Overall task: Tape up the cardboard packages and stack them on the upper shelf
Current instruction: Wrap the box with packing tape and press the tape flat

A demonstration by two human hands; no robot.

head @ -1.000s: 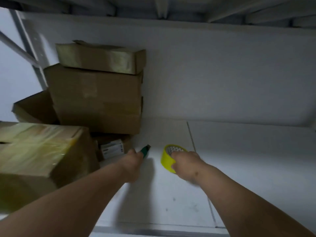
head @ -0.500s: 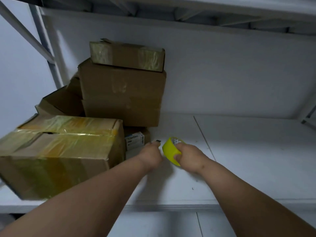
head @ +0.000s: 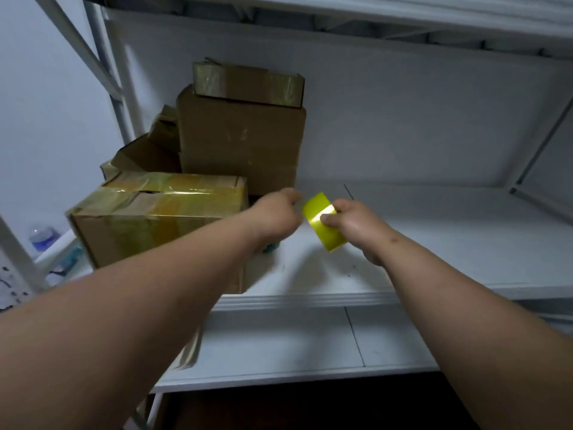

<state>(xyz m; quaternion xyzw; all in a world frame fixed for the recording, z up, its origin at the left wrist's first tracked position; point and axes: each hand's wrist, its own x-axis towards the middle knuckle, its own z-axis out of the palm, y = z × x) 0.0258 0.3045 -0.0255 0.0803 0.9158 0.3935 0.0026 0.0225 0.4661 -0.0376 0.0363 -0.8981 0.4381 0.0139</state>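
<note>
On the white shelf (head: 434, 243), four or so cardboard boxes (head: 242, 144) already stand stacked at its left end, the front box (head: 161, 212) wrapped in glossy yellowish tape, so stacking appears well advanced, though whether more boxes remain cannot be told. Just right of the front box, the right hand (head: 353, 225) pinches the yellow tape roll (head: 324, 223) above the shelf. The left hand (head: 276, 217), beside the roll, is curled around a green tool (head: 271, 248) that shows only partly beneath it.
</note>
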